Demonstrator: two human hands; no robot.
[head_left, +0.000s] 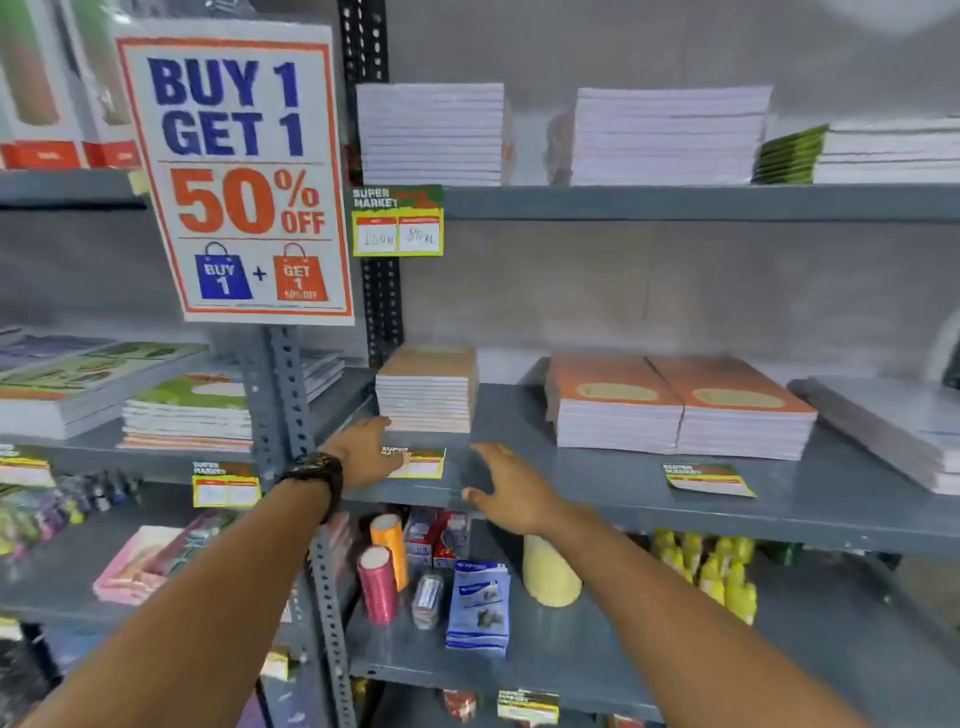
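Where the middle shelf (597, 486) of a grey metal rack meets its left post, a stack of brown-covered notebooks (427, 395) sits upright and squared.

- Left hand (363, 452): fingers straight and relaxed, holding nothing. The fingertips are at the lower left corner of the stack; whether they touch it cannot be told. The palm covers one end of a price tag (427, 462) lying on the shelf. A black wristwatch (314, 470) is on the wrist.
- Right hand (511, 491): fingers spread, holding nothing, over the shelf's front edge, right of the price tag and apart from the stack.
- Same shelf, right: two stacks of orange-covered notebooks (675, 415), side by side and touching.
- Shelf above: white paper stacks (434, 135).
- Shelf below: spools of pink and orange thread (378, 584) and small yellow bottles (722, 571).
- On the post: a sale sign (239, 171) reading "BUY 1 GET 1 50% OFF".
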